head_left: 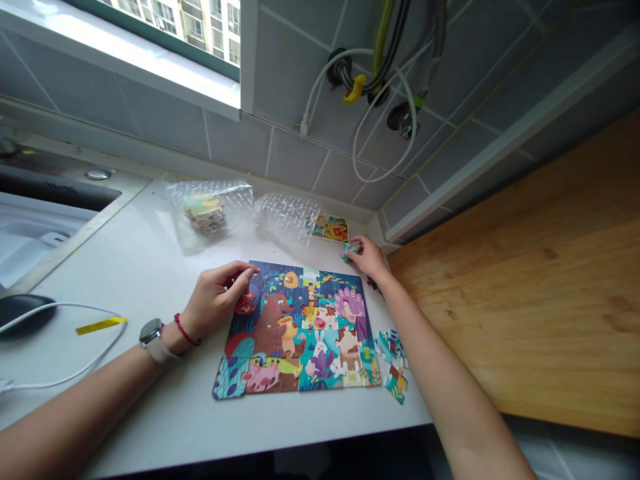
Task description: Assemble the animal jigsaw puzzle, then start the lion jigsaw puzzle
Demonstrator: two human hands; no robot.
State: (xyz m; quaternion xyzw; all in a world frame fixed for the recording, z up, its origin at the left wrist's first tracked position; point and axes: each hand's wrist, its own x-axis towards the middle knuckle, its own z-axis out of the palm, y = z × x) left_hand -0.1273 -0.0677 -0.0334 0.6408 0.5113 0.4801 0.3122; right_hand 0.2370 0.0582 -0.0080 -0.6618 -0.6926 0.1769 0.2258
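Note:
A jigsaw puzzle (277,320) with a bear, a rabbit and a peacock lies on the white countertop. My left hand (217,297), with a watch and red band at its wrist, rests at the puzzle's upper left edge, its fingers loosely extended and holding nothing. Beyond the upper right corner, my right hand (367,257) pinches a small teal puzzle piece (349,252). Several loose puzzle pieces (393,350) lie beside the puzzle's right edge, and a few dark ones are partly hidden by my right wrist.
Behind the puzzle lie a clear bag with puzzle pieces (205,213), a crumpled clear wrapper (287,217) and a small picture card (330,227). A sink (107,203) and a white cable (95,307) are at left. A wooden panel (525,287) borders the right side.

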